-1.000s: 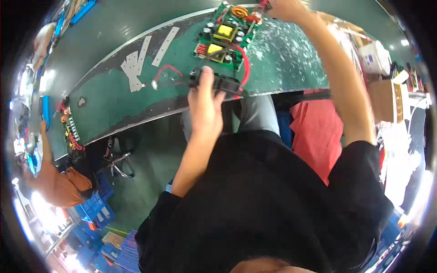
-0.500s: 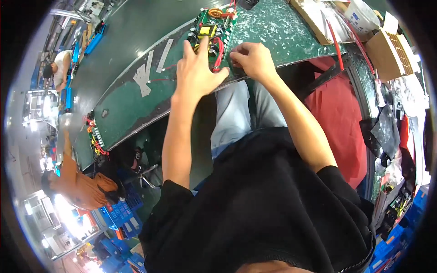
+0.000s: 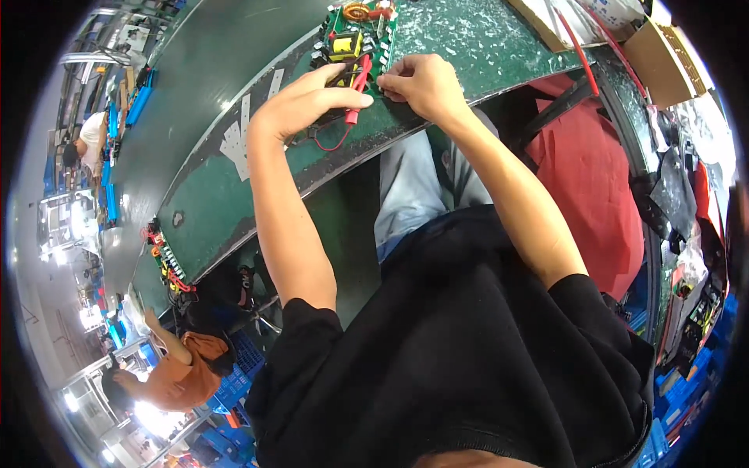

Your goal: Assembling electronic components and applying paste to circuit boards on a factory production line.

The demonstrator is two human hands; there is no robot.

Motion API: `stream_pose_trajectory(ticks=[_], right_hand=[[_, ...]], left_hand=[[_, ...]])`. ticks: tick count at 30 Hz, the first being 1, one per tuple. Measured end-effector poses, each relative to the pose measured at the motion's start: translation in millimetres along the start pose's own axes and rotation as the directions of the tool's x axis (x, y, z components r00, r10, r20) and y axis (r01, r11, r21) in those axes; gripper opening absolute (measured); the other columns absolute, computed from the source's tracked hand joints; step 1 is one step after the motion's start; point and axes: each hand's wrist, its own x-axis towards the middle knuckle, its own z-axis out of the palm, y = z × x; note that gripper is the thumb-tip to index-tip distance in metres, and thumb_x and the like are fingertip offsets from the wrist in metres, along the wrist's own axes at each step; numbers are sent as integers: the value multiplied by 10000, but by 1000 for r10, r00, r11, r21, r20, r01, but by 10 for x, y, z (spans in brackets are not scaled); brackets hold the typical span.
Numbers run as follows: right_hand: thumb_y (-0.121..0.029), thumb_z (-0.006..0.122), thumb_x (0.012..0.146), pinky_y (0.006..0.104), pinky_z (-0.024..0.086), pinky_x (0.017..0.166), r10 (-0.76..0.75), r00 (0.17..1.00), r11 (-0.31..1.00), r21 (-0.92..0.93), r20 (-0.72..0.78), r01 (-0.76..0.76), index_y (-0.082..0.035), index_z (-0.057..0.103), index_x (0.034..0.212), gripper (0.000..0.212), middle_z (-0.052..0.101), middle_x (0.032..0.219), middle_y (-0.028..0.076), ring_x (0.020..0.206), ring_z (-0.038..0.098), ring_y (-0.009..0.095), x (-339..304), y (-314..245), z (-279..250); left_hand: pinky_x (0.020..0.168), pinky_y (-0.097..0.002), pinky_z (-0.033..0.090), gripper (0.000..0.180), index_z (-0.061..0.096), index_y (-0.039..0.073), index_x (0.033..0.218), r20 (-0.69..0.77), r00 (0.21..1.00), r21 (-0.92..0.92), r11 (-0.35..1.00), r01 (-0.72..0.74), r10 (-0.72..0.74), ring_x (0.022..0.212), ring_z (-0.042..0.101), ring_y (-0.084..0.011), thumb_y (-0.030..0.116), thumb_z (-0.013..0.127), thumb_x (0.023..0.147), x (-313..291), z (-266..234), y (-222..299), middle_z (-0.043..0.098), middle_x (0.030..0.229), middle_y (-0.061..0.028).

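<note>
A green circuit board [image 3: 386, 45] lies at the table's far edge, crowded with a yellow transformer [image 3: 343, 45], a copper coil [image 3: 356, 11] and capacitors. Thick red wires [image 3: 361, 76] run off its near end, next to a thin red lead [image 3: 334, 147]. From the left, my left hand [image 3: 300, 104] reaches over the near end, its fingers stretched out and its thumb apart beside the red wires. My right hand [image 3: 421, 84] is pinched closed at the board's near right corner; whatever lies between its fingertips is too small to make out.
Grey metal strips [image 3: 236, 144] lie left of my left hand. Another circuit board [image 3: 165, 257] sits at the table's left end. A cardboard box [image 3: 663, 62] and red rods [image 3: 579, 54] are at the right, above red cloth [image 3: 585, 195]. Other people work at the left.
My left hand has shifted left and turned, its fingers now pointing right across the board. My right hand stays pinched by the board's right side. The co-worker in orange has changed posture.
</note>
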Motion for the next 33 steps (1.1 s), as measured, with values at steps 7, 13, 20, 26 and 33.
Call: stream_pose_trajectory(ticks=[7,13,20,26,33], right_hand=[[-282,748,795,328,540,629,-184,979,955,-255,-93,155,-8,736,787,274,686,636,117,601,688,199,-4,36,80],[-221,752,835,257,563,673,44,996,998,45,72,-48,42,730,886,268,731,763,90,678,704,127,96,35,-44],[-199,760,832,254,571,654,100,992,993,-64,82,-95,46,730,879,251,727,759,91,673,701,125,96,-67,-28],[-167,735,873,260,606,648,241,954,921,269,180,-283,92,705,899,262,709,787,117,695,701,159,243,49,-42],[-185,734,873,260,603,630,215,967,972,71,135,-226,104,701,884,292,713,788,124,680,702,152,246,-102,-32]], left_hand=[[1006,-297,362,892,429,-40,1445,-52,995,16,997,-81,81,1105,540,-201,474,708,772,20,13,-78,610,1151,-136],[1051,-309,345,912,426,-78,1431,-108,986,3,992,-127,127,1191,519,-227,477,711,765,21,50,-130,581,1263,-176],[1057,-311,341,933,403,-96,1436,-71,992,2,994,-105,105,1196,520,-234,474,711,764,-12,47,-102,587,1248,-186],[977,-289,386,915,403,-94,1435,-60,994,17,996,-86,87,1066,556,-190,449,717,768,4,31,-120,624,1092,-142],[952,-285,401,918,382,-101,1445,-58,994,-36,995,-94,92,1045,555,-184,426,723,775,47,3,-175,623,1086,-135]])
